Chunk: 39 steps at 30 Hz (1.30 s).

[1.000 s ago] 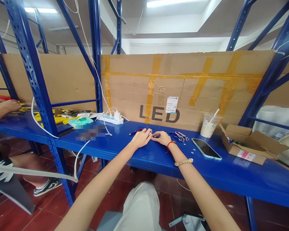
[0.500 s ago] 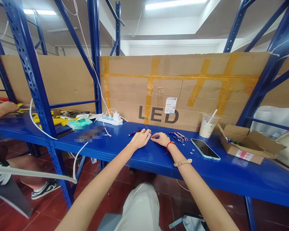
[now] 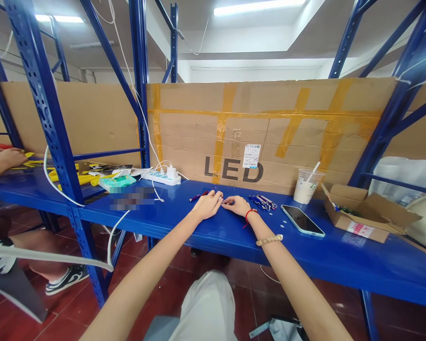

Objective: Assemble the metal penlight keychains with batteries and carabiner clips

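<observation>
In the head view, an open cardboard box (image 3: 364,228) sits on the blue table (image 3: 234,237) at the right, its flaps spread; small green and blue bits (image 3: 350,210) lie inside, too tiny to identify. Left of it stands a clear cup (image 3: 307,186) with pale contents below the rim and a white straw (image 3: 314,171) leaning out. What the white plastic bag (image 3: 406,177) behind the box contains cannot be told.

Counted out: one box, one cup, one straw, one phone (image 3: 303,220) lying screen up, and one white power strip (image 3: 162,177) with at least one adapter (image 3: 171,172) in it. The cluster of slim blue pieces (image 3: 262,202) beside the right hand (image 3: 236,205) overlaps too much for an exact number. One slim dark piece (image 3: 197,196) lies on the table just beyond the left hand (image 3: 208,204).

Both hands rest near each other on the table, fingers curled, fingertips almost meeting; whether either grips something small cannot be told.

Compared with a second ago, the right thumb and forefinger form a flatter curve, and the whole scene sits slightly further left in view. The cluster, phone, cup and box keep their places on the table.
</observation>
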### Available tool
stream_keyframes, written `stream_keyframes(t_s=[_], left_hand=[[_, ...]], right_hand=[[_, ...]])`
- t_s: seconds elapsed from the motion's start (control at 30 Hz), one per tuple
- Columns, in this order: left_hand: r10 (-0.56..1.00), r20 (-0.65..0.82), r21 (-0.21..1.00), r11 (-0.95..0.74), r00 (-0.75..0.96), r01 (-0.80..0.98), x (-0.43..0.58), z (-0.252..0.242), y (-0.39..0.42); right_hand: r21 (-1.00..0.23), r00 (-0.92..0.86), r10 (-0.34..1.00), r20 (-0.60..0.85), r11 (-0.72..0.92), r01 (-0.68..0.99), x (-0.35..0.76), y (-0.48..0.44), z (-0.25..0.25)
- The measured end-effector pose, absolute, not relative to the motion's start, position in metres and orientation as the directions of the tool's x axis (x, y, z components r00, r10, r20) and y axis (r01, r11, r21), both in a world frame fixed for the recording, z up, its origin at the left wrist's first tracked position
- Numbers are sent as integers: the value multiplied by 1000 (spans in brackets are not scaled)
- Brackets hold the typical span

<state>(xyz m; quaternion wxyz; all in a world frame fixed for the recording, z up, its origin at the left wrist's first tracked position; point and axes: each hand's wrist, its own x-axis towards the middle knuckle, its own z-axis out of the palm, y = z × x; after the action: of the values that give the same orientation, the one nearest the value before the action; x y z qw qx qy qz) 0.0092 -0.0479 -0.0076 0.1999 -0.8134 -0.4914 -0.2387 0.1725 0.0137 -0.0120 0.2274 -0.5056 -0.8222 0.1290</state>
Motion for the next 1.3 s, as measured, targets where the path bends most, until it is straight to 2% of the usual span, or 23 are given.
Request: stream_keyframes(t_s=[1.3], left_hand=[[724,573,-43,-442,385,896,8,-9,-44]], right_hand=[[-431,-401,881,251,472,769,173,15,-13]])
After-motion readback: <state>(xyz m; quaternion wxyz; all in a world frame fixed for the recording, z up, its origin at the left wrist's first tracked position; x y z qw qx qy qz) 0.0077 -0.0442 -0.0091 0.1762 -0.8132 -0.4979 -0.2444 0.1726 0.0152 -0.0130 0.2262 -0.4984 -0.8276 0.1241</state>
